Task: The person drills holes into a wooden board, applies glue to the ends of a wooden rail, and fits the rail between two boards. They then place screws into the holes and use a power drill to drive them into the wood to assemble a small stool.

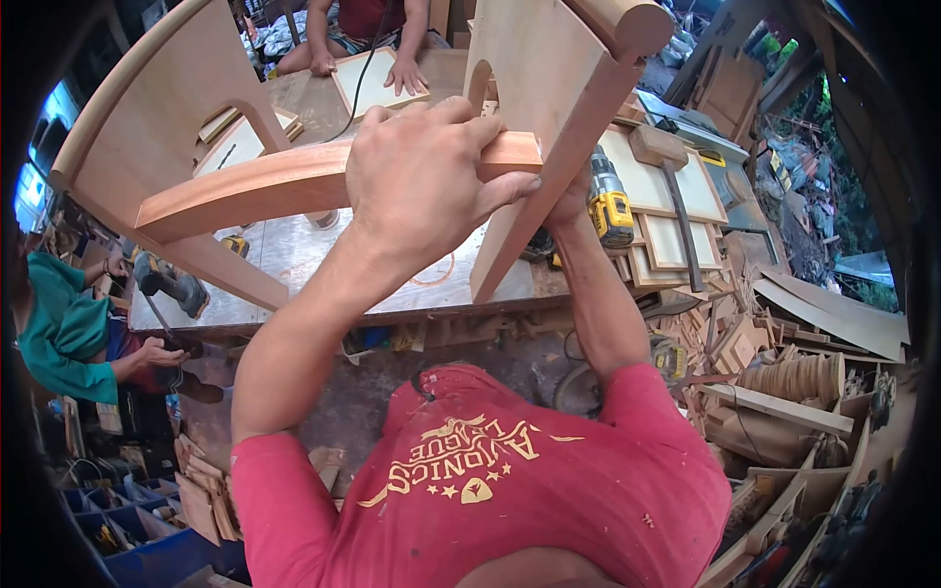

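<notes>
- Cluttered workshop ground, strewn with wood scraps, surrounds a pale, worn tabletop (466,284) that spans the middle of the view.
- Far left, a person in a green shirt (64,314) sits beside the table; a dark cordless power tool (172,284) lies on its left end, near that person.
- Next comes a pale wooden frame with a broad panel, rounded top edge and tapering legs (172,118), tilted above the tabletop.
- A curved, reddish-brown wooden rail (255,191) slants up from this frame toward the right, its left end against the frame at one leg.
- The left hand (417,162) holds the rail near its right end, fingers curled closely over it, thumb stretched along the near side.
- Across the table, another person in a dark red top (363,18) rests both hands on a light framed board (377,83).
- Right of the rail stands a second pale wooden frame with a rounded top bar (549,88), also tilted; the rail's squared end is close to its upright.
- The right hand (571,199) is behind that upright, mostly hidden; how far its fingers are spread cannot be told.
- Farther right are a yellow-and-black drill (610,201), stacked light framed panels (701,186) and, across them, a wooden mallet with a long dark handle (659,147).
</notes>
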Demonstrator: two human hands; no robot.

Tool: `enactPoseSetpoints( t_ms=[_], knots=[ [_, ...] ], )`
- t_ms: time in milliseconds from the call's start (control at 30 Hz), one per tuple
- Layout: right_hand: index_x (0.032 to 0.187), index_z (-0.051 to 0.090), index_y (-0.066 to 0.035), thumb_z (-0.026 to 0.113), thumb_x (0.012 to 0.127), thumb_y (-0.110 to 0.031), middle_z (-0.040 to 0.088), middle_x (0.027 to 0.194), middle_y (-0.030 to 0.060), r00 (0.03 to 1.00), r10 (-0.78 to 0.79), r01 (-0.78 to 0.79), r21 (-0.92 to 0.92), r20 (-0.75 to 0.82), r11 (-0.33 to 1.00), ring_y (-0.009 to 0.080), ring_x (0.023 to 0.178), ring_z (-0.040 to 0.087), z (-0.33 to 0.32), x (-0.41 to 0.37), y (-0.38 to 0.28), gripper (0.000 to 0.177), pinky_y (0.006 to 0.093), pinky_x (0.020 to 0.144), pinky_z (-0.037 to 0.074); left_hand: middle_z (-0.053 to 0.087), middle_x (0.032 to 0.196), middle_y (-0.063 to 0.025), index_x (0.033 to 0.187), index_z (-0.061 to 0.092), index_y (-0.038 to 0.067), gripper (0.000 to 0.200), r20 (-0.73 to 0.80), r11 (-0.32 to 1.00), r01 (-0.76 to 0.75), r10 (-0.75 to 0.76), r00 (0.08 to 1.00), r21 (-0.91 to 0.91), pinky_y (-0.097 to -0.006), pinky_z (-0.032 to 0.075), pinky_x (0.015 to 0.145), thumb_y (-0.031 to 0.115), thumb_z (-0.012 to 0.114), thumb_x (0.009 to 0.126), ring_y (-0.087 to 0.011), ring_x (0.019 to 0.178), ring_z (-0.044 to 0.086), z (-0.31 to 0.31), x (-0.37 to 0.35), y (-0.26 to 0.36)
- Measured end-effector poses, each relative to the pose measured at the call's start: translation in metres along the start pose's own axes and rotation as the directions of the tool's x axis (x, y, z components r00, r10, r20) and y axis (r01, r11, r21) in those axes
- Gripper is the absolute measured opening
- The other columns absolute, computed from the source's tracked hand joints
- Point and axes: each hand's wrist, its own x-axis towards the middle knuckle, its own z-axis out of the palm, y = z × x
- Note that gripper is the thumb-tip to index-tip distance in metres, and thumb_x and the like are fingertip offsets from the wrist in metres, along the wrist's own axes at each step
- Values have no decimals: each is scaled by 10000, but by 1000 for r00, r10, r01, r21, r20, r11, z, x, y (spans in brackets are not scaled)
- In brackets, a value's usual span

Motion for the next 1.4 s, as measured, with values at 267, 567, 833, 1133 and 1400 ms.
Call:
enactPoseSetpoints(
  t_ms=[267,567,833,1133,1400],
  knots=[
    [1339,504,-34,331,1064,-553,628,1127,114,878,-470,234,-774,-91,588,235,1063,648,4,-6,12,612,376,930,552,691,885,-44,1030,771,134,527,50,998,59,-58,997,-36,-408,469,804,547,805,706,-272,792,659,-8,1,3],
    [1182,540,40,589,981,-271,572,1024,169,706,-631,109,-930,321,-351,301,928,591,43,-29,20,373,401,803,471,714,909,-34,1033,726,125,510,-123,1000,-24,23,992,-8,-416,395,929,465,853,675,-237,842,663,0,-7,1],
    [1388,390,96,721,885,-348,466,1252,233,668,-543,124,-796,509,-593,375,1145,479,39,-36,44,748,472,983,390,696,924,-19,1038,716,102,485,-415,981,-185,147,898,-53,-428,375,982,397,866,684,-227,898,638,9,-12,-5],
    [1399,380,77,779,817,-293,455,1241,206,694,-556,113,-832,458,-543,350,1137,482,40,-38,45,797,459,997,386,649,940,-102,1071,672,9,273,-591,786,-169,-285,755,-595,-404,477,849,2,704,800,-257,890,617,45,-107,-6],
    [1459,323,55,801,793,-182,443,1323,170,785,-544,24,-891,298,-453,291,1255,482,39,-58,46,853,420,1061,409,661,1049,-126,1244,598,-34,421,72,335,353,-628,775,-874,-333,500,901,58,727,854,-199,955,630,100,-163,15]
  ],
)
